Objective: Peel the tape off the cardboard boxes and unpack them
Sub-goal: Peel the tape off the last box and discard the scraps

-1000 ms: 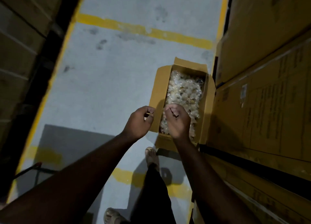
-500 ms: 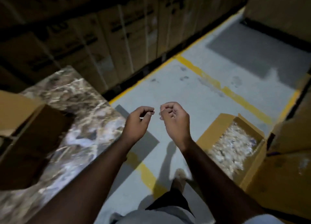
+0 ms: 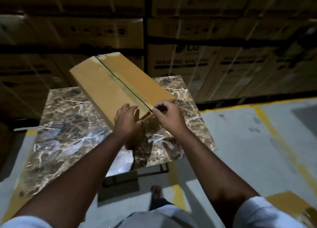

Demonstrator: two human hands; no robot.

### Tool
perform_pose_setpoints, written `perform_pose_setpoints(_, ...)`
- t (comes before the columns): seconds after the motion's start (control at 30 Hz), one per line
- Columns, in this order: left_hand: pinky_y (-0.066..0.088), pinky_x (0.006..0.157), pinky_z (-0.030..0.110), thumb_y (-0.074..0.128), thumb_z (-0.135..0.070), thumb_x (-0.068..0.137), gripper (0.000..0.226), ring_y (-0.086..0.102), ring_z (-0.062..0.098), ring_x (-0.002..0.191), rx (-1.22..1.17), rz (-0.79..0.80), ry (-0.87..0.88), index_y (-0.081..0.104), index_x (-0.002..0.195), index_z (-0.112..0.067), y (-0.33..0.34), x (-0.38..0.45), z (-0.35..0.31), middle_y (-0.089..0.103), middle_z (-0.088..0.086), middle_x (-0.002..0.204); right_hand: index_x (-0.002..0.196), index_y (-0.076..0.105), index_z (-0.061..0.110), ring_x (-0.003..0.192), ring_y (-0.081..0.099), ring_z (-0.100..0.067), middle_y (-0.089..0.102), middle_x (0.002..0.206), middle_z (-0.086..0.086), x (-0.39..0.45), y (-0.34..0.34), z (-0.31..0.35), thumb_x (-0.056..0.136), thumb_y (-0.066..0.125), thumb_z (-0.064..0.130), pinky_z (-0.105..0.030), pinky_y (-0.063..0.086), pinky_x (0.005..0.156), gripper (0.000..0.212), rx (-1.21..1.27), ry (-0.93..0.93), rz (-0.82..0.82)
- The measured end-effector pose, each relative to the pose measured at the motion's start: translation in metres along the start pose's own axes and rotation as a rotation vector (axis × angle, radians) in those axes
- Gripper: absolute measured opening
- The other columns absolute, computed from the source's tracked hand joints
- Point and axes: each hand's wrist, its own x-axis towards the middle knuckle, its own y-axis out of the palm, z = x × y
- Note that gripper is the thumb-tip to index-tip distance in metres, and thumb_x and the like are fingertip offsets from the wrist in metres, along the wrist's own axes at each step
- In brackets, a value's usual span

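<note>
A long brown cardboard box lies slanted on a marble-patterned table. A strip of tape runs along its centre seam. My left hand rests against the box's near end, fingers fairly straight. My right hand has its fingers curled at the near end of the seam, thumb and forefinger pinching at the tape's end there.
Stacks of large appliance cartons form a wall behind the table. Grey floor with yellow lines spreads to the right. A corner of another cardboard box shows at lower right. My foot stands below the table edge.
I have turned left from the open box on the floor to the table. Both hands, empty a moment ago, have come onto the near end of the taped box.
</note>
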Motion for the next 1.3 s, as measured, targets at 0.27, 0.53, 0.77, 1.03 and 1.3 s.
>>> perform_pose_setpoints(0.27,0.008,0.123,0.052,0.066,-0.068,0.080,0.107,-0.002,0.027,0.158,0.178,0.195,0.143,0.014,0.161,-0.022,0.009,0.055,0.027,-0.001,0.007,0.171,0.157,0.029,0.027,0.157,0.012,-0.032,0.019,0.170,-0.005,0.090,0.038,-0.020,0.091,0.070,0.042,-0.059,0.006,0.125,0.079,-0.799,0.051,0.318)
perform_pose_setpoints(0.53,-0.001,0.125,0.058,0.054,-0.065,0.091,0.089,-0.009,0.016,0.159,0.152,0.132,0.428,0.017,0.163,-0.028,0.014,0.085,0.040,-0.001,-0.005,0.173,0.151,0.041,0.021,0.149,0.034,-0.032,0.037,0.163,-0.004,0.109,0.044,-0.054,0.087,0.071,0.025,-0.052,0.028,0.120,0.071,-0.684,-0.217,0.256)
perform_pose_setpoints(0.77,0.026,0.115,0.048,0.051,-0.052,0.096,0.036,0.054,0.018,0.126,0.125,0.007,0.660,0.068,0.109,-0.024,-0.019,0.103,0.030,0.060,0.000,0.130,0.130,0.070,0.022,0.100,0.068,-0.022,0.075,0.111,-0.002,0.140,0.027,-0.053,0.099,0.068,0.023,-0.032,0.054,0.078,0.031,-0.142,0.123,-0.225)
perform_pose_setpoints(1.03,0.048,0.075,0.033,0.031,-0.088,0.088,0.093,0.065,0.029,0.110,0.689,0.429,-0.034,0.057,0.134,-0.012,-0.070,0.137,-0.020,0.065,0.009,0.123,0.116,0.061,0.015,0.092,0.065,-0.012,0.064,0.096,0.009,0.180,-0.006,0.017,0.102,0.055,0.051,-0.021,0.047,0.070,0.039,0.626,0.390,-0.608)
perform_pose_setpoints(1.3,0.050,0.082,0.033,0.076,-0.079,0.068,0.082,0.063,0.021,0.111,0.258,0.338,0.063,0.058,0.126,-0.025,-0.088,0.133,0.024,0.065,-0.003,0.127,0.127,0.059,-0.001,0.082,0.069,-0.019,0.066,0.094,-0.003,0.150,-0.012,0.086,0.099,0.060,0.053,-0.045,0.057,0.085,0.060,0.632,0.264,-0.829)
